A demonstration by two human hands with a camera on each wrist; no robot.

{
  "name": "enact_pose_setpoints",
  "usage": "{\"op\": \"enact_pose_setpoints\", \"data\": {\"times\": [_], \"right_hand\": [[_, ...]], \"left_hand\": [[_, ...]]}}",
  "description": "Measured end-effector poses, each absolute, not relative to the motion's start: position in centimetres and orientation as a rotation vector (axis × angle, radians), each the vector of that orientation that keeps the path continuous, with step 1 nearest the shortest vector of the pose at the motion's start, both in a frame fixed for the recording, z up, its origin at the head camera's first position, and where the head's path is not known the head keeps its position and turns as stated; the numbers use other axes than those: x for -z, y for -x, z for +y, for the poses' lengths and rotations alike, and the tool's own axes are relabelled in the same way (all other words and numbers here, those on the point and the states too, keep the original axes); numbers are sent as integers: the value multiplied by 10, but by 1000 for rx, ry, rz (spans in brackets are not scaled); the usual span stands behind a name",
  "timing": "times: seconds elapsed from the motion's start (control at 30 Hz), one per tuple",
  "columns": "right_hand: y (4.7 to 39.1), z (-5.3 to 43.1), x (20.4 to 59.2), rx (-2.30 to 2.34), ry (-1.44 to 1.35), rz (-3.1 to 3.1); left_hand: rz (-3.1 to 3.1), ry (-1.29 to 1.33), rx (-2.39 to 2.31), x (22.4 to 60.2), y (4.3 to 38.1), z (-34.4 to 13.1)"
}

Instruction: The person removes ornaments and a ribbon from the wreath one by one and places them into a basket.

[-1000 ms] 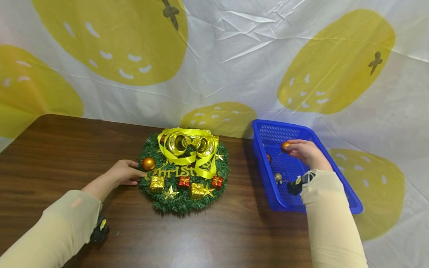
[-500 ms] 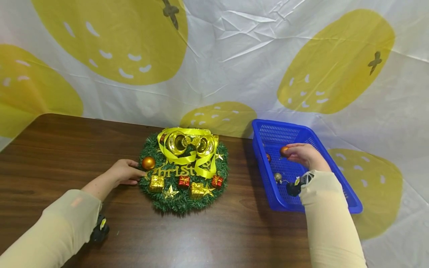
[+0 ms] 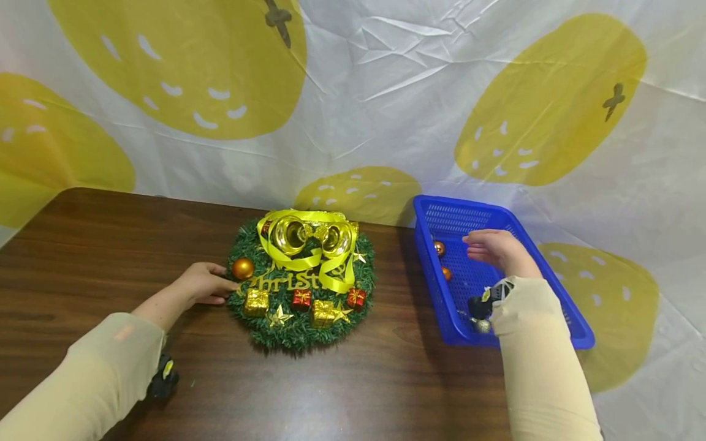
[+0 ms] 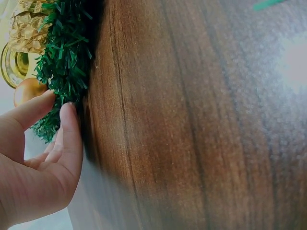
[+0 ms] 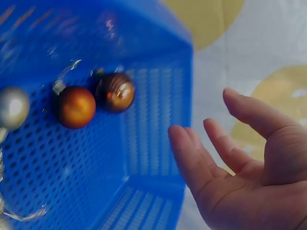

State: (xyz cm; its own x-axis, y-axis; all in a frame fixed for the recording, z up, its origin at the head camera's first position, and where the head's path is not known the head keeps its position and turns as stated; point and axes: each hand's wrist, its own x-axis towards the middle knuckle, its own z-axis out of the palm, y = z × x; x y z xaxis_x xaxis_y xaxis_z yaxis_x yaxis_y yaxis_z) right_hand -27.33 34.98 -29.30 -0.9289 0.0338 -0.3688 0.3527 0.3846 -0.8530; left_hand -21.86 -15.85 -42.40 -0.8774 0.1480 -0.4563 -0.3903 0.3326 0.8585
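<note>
The green Christmas wreath lies on the table, decorated with gold bells, yellow ribbon, small gift boxes, stars and gold lettering. An orange ball sits at its left side. My left hand holds the wreath's left edge between thumb and fingers, just below that ball. Over the blue basket hovers my right hand, its fingers spread and holding nothing. Inside the basket lie a matte orange ball, a shiny copper ball and a pale gold ball.
The dark wood table extends left of the wreath and in front of it. A white cloth with yellow fruit prints hangs behind the table. The basket's raised walls surround the balls on the right.
My right hand has let go of the orange ball, which now lies in the basket. The pale gold ball has shifted toward the basket's near end. The left hand stays on the wreath.
</note>
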Motion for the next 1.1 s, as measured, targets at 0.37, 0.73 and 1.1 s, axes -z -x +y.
{"op": "enact_pose_setpoints", "data": {"times": [0.37, 0.73, 1.1], "right_hand": [[281, 287, 272, 1825, 34, 2237], [283, 218, 260, 1783, 197, 2229], [275, 166, 266, 1799, 296, 2093]], "left_hand": [[2154, 210, -1562, 416, 212, -156], [2153, 214, -1567, 419, 215, -157], [2156, 200, -1556, 423, 217, -159]]}}
